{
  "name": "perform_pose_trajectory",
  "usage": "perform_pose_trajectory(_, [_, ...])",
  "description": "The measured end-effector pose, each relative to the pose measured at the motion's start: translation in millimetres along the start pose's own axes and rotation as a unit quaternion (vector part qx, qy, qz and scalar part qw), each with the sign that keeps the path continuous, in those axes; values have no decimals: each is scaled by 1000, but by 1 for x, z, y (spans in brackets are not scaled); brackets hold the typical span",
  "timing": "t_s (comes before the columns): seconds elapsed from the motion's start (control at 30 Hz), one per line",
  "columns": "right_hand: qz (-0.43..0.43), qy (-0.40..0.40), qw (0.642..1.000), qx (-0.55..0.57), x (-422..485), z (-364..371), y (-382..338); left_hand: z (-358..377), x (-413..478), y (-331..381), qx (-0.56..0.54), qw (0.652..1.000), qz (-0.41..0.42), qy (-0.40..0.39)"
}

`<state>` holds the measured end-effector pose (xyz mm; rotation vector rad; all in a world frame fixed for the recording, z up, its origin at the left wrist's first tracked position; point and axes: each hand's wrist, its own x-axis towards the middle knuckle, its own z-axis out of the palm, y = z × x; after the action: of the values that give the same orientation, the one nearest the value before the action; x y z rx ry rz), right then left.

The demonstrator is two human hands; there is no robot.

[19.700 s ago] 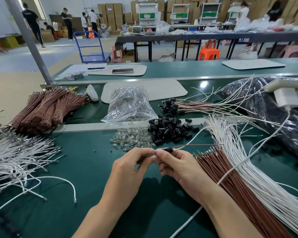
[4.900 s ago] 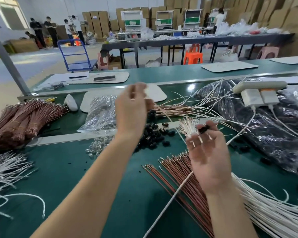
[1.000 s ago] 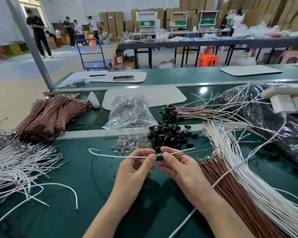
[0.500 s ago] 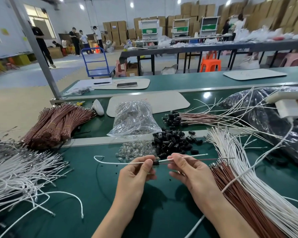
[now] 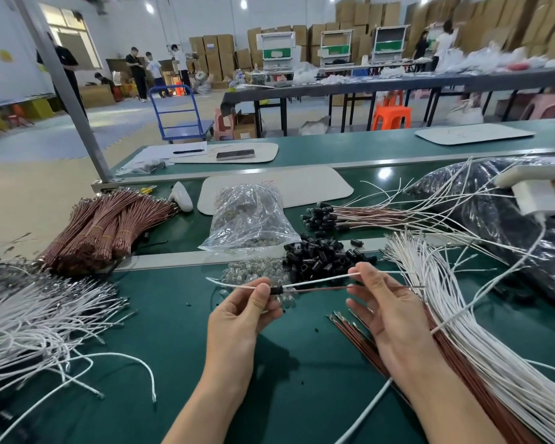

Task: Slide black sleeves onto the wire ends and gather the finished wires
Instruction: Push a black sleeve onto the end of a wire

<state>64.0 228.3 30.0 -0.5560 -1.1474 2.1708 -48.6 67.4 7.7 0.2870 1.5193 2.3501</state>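
Note:
My left hand (image 5: 242,310) pinches a small black sleeve (image 5: 276,290) with a white wire (image 5: 318,280) and a brown wire (image 5: 326,288) running through it. Further right, my right hand (image 5: 386,310) pinches both wires between thumb and fingertips. A pile of loose black sleeves (image 5: 321,257) lies just beyond my hands. Finished wires with black sleeves on their ends (image 5: 359,216) lie gathered at the back right. Loose brown wires (image 5: 404,357) and white wires (image 5: 468,331) fan out under my right forearm.
A clear bag of small bulbs (image 5: 249,216) and loose bulbs (image 5: 253,274) sit beside the sleeves. Tied brown wire bundles (image 5: 109,225) lie at the left, a heap of white wires (image 5: 29,318) at the near left, a black plastic bag (image 5: 510,225) at the right.
My hands have drawn apart along the wires; the right hand has slid right, and the sleeve stays at my left fingertips. The view has tilted upward a little.

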Motion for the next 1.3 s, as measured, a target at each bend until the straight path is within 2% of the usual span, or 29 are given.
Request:
perform_pose_trajectory(0.3, [-55,31,997,33,5,-20,-18,-6,7,10,-106,993,-43,23])
perform_pose_trajectory(0.53, [-100,85,986,100,5,-36,-34,-7,7,14,-137,988,-63,35])
perform_pose_trajectory(0.8, [-105,124,977,138,9,-40,-34,-15,11,21,-183,979,-71,55])
perform_pose_trajectory(0.9, [-68,61,983,157,10,-41,-30,-16,12,23,-221,969,-86,66])
perform_pose_trajectory(1.03, [46,-63,997,-4,5,-12,-6,-11,10,24,-283,951,-101,70])
perform_pose_trajectory(1.1, [92,-110,988,-53,0,8,13,-4,5,19,-259,958,-105,56])
perform_pose_trajectory(1.2, [75,-168,978,-97,-7,23,34,13,-7,4,-174,978,-114,7])
perform_pose_trajectory(1.3, [39,-149,982,-111,-10,25,38,23,-16,-8,-93,991,-88,-38])
